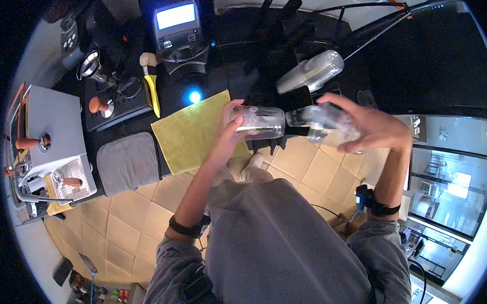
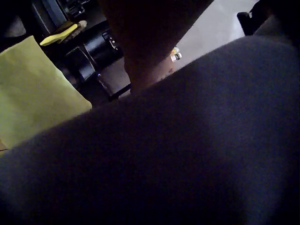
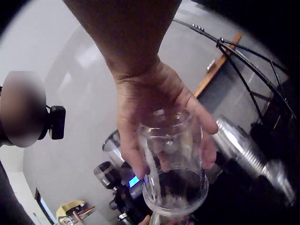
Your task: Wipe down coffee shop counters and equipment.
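My left hand (image 1: 229,129) grips a clear plastic cup (image 1: 259,123) near one end, holding it sideways over the counter's front edge, with faint printing on its wall. To its right, my right hand (image 1: 375,129) has its fingers and thumb round clear plastic cupware (image 1: 332,121), blurred in the head view. The right wrist view shows my right hand (image 3: 150,105) around a clear cup (image 3: 171,159), its wide rim turned away from the palm. The two hands' cups face each other, close together. In the left wrist view, dark clothing (image 2: 154,159) hides the left hand's work.
A stack of clear cups (image 1: 312,73) lies behind the right hand. A yellow-green towel (image 1: 191,132) and grey cloth (image 1: 129,163) lie leftward. Further back are a yellow-handled brush (image 1: 151,88), a tamper (image 1: 100,106) and a machine with a lit screen (image 1: 175,16).
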The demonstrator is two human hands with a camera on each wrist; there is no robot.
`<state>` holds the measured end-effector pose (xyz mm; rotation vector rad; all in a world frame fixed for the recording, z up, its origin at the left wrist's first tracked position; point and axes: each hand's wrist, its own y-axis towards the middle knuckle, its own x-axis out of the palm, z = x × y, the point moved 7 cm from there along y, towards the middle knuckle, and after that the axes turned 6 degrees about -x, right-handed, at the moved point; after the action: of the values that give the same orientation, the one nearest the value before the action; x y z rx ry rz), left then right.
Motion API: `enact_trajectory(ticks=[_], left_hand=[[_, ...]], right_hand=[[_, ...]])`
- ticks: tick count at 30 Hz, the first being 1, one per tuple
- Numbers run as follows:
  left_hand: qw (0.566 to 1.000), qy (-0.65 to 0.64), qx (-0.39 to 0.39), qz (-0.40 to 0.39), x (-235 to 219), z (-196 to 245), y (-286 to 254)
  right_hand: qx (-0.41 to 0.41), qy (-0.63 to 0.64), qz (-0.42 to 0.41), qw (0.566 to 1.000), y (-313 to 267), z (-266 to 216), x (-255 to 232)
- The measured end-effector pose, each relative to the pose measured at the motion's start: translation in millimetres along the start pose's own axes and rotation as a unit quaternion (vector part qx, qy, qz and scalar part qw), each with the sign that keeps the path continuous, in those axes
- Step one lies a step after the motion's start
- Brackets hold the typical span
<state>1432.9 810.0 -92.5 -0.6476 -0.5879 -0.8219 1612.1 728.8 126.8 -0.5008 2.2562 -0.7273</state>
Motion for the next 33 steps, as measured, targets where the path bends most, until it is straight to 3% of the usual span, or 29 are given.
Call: enact_trajectory(ticks=[5, 7, 9, 10, 11, 12, 15, 17, 21, 23, 28, 30, 33], left_hand=[[0.994, 0.058, -0.001, -0.094, 47, 0, -8], [0.995, 0.06, -0.019, -0.079, 40, -16, -10], [0.995, 0.062, -0.036, -0.067, 35, -24, -9], [0.994, -0.025, -0.032, -0.105, 37, -20, -9], [0.983, -0.112, -0.029, -0.143, 38, -18, -11], [0.983, -0.112, -0.029, -0.143, 35, -17, -11], [0.988, -0.121, -0.032, -0.09, 9, -18, -17], [0.988, -0.134, -0.051, -0.053, -8, -23, -19], [0.99, -0.13, -0.042, -0.036, -22, -16, -20], [0.991, -0.126, -0.029, -0.027, -27, -14, -21], [0.993, -0.108, -0.029, -0.032, -22, -6, -25], [0.99, -0.134, -0.03, -0.038, -22, -6, -26], [0.992, -0.121, -0.031, -0.032, -24, -7, -30]], right_hand=[[0.011, -0.042, -0.066, 0.997, 46, -16, 47], [-0.107, -0.063, 0.022, 0.992, 61, -27, 54], [-0.11, -0.027, 0.041, 0.993, 63, -24, 54], [-0.114, 0.007, 0.059, 0.992, 65, -25, 51], [-0.101, 0.08, 0.074, 0.989, 59, -22, 42], [-0.101, 0.08, 0.074, 0.989, 52, -11, 35], [-0.03, -0.007, 0.086, 0.996, 46, 32, 20], [0.015, -0.172, 0.028, 0.985, 48, 51, 27], [-0.055, -0.178, 0.081, 0.979, 77, 72, 42], [0.074, -0.262, -0.027, 0.962, 87, 91, 47], [0.129, -0.268, -0.042, 0.954, 95, 101, 39], [0.217, -0.333, -0.087, 0.914, 102, 131, 37], [0.163, -0.284, -0.083, 0.941, 111, 145, 41]])
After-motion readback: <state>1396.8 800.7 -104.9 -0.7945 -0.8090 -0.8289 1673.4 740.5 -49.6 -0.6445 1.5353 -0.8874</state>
